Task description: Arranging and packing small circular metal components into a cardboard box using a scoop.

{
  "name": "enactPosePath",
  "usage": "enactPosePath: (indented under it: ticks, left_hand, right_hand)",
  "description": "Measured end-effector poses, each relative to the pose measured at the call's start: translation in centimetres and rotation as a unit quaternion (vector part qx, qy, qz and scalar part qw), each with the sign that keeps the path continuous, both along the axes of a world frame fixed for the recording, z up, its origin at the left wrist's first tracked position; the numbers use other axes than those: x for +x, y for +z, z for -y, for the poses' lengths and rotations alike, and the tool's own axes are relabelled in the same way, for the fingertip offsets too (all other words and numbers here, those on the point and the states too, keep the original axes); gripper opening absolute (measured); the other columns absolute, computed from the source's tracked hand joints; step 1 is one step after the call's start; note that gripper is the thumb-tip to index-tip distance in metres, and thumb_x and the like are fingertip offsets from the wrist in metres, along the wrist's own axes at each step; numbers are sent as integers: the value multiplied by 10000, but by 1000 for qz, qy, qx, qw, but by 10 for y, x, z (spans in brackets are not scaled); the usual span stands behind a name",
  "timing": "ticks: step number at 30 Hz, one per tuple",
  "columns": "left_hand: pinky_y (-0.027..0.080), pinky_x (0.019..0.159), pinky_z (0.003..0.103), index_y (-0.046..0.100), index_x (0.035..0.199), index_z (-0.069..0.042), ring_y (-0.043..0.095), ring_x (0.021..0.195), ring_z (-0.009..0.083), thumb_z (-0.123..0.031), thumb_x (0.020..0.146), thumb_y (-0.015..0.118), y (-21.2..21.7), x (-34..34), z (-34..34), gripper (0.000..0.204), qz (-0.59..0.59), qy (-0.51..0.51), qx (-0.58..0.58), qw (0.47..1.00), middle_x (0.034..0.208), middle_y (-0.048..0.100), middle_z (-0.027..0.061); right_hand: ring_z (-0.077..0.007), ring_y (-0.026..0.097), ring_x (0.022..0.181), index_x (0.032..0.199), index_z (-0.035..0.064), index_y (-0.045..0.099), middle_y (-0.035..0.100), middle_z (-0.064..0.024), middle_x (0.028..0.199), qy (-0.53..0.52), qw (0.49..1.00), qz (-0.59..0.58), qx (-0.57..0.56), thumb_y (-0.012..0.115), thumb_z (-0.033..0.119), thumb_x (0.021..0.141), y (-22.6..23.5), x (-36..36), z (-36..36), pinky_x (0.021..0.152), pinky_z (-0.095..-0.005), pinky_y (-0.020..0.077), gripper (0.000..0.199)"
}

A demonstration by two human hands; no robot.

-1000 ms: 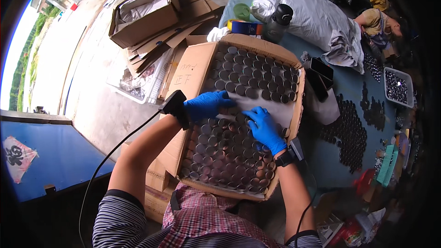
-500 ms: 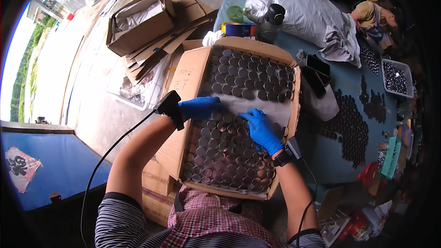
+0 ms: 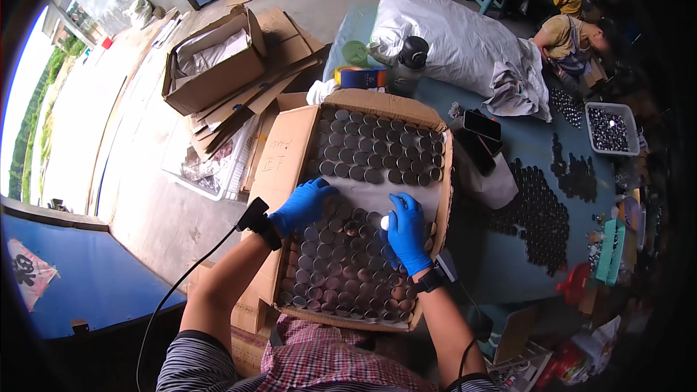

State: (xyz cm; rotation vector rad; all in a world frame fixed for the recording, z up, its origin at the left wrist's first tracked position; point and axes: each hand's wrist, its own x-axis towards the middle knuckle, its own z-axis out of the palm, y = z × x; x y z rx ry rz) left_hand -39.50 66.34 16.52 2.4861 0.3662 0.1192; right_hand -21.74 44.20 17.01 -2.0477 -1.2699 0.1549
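Nearest me, the big cardboard box (image 3: 290,167) sits on the counter (image 3: 508,268) with its long axis running away from me, its flaps spread. It is packed with small round metal tins (image 3: 341,276) standing upright in tight rows, open mouths up.

My right hand (image 3: 406,232), in a blue glove, presses down on the tins near the middle of the box; its grip looks curled around one small shiny tin by my thumb, though I cannot tell whether it is truly clenched. My left hand (image 3: 303,205), also gloved, lies flat with fingers loose on the left side, on the edge of a pale paper sheet (image 3: 370,196) that runs across the box between the near rows and the far rows (image 3: 377,149).

I judge the tins light, stiff and slippery, easily dented, best pinched by the rim. The sheet is thin and floppy; take it by an edge.

Farther off lie more dark tins (image 3: 534,210) loose on the counter, then a white sack (image 3: 457,43).
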Motion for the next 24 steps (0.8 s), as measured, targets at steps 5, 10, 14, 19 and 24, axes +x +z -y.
enactPosePath:
  ticks: [5,10,14,19,24]
  left_hand:
    - [496,836,459,663,1146,-140,587,995,389,-85,815,638,1,11,7,336,-8,28,38,999,1059,605,161]
    - [494,822,464,670,1136,-160,588,983,385,-99,814,648,4,16,10,329,-28,33,45,998,1046,611,151]
    - [490,826,466,667,1140,-155,591,983,371,-136,813,671,-2,19,21,327,1,18,41,999,1040,613,141]
    - [486,832,453,630,1194,-145,591,988,369,-162,785,703,-11,34,32,415,48,-21,15,999,1072,600,138]
    - [468,921,420,602,1269,-162,560,1079,358,-68,674,696,-15,53,41,609,24,-11,28,999,1160,581,138]
  right_hand:
    - [-399,454,1215,1278,32,541,477,-208,1328,-12,998,44,-43,615,116,845,1,3,2,1020,-493,374,448]
    - [-454,300,1374,1427,55,420,302,-265,1500,-58,991,77,-95,652,217,857,-5,9,-6,1124,-513,292,636]
    - [-478,189,1423,1503,91,319,219,-279,1544,-64,980,120,-142,612,378,896,-14,23,-9,1165,-537,208,733]
    - [-496,176,1423,1522,108,287,224,-284,1542,-67,978,106,-168,557,463,919,-15,19,-17,1165,-556,191,750]
    - [-495,204,1417,1513,106,305,245,-272,1541,-69,978,94,-171,561,459,923,-12,9,-18,1159,-548,217,734]
